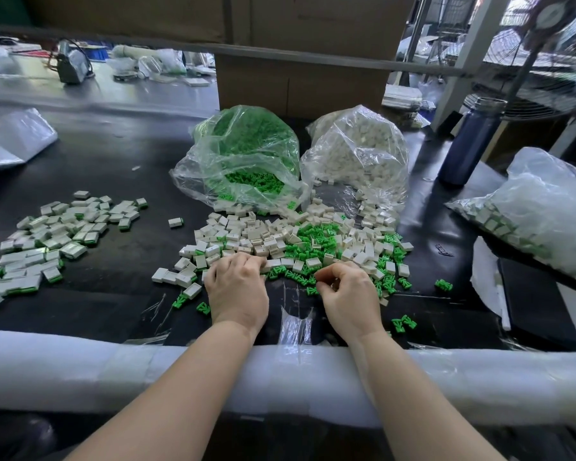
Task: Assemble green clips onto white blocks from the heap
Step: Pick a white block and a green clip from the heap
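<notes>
- Both forearms bare, reaching forward from the lower edge of the view, converging slightly.
- Left hand (pixel 236 289): palm down, back of hand up, fingers curled forward and downward; fingertips hidden, so any grip cannot be confirmed.
- Right hand (pixel 345 294): palm down, wrist slightly bent, fingers curled inward toward the thumb in a pinching posture; contents of pinch not discernible.
- Hands level with each other, near but apart.

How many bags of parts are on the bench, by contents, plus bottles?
Bag of green clips: 1
Bag of white blocks: 1
Bag of assembled pieces: 1
Blue bottle: 1
Total: 4
</notes>
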`<move>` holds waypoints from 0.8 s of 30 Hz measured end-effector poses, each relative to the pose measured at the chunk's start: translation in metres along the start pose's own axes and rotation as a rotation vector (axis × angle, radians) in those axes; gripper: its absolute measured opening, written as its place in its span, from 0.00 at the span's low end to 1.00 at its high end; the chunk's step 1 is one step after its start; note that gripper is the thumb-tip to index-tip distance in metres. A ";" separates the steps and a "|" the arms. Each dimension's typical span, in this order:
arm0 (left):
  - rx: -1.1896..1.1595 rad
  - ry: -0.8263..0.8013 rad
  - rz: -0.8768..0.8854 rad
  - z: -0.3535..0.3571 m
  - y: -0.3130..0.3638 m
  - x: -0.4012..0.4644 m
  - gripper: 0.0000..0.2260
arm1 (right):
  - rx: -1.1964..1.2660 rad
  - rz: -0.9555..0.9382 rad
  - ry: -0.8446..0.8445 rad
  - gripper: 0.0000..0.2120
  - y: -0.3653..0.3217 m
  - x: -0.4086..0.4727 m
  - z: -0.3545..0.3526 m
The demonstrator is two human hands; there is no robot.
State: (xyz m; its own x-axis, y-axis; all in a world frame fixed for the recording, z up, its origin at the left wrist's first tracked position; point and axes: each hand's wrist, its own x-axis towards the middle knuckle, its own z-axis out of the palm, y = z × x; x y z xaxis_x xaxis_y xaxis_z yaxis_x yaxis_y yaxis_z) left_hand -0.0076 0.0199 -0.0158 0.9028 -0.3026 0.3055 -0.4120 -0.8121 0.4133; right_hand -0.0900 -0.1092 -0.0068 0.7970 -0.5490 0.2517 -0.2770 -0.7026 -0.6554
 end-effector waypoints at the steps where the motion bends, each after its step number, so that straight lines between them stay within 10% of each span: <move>1: 0.002 0.006 -0.006 -0.001 0.000 0.000 0.12 | -0.024 0.001 -0.019 0.04 0.000 0.000 0.000; 11: -0.007 0.019 -0.013 -0.004 0.001 0.000 0.08 | -0.152 0.032 -0.079 0.04 -0.002 -0.001 0.002; 24: -0.456 -0.078 0.258 -0.008 0.009 -0.004 0.15 | 0.295 -0.079 -0.014 0.07 -0.004 -0.002 0.000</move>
State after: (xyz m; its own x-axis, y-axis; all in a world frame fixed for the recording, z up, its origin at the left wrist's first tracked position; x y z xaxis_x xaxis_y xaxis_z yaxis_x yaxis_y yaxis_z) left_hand -0.0156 0.0178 -0.0068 0.7640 -0.5145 0.3894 -0.6184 -0.4118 0.6693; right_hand -0.0902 -0.1054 -0.0046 0.8177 -0.4904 0.3016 -0.0477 -0.5798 -0.8134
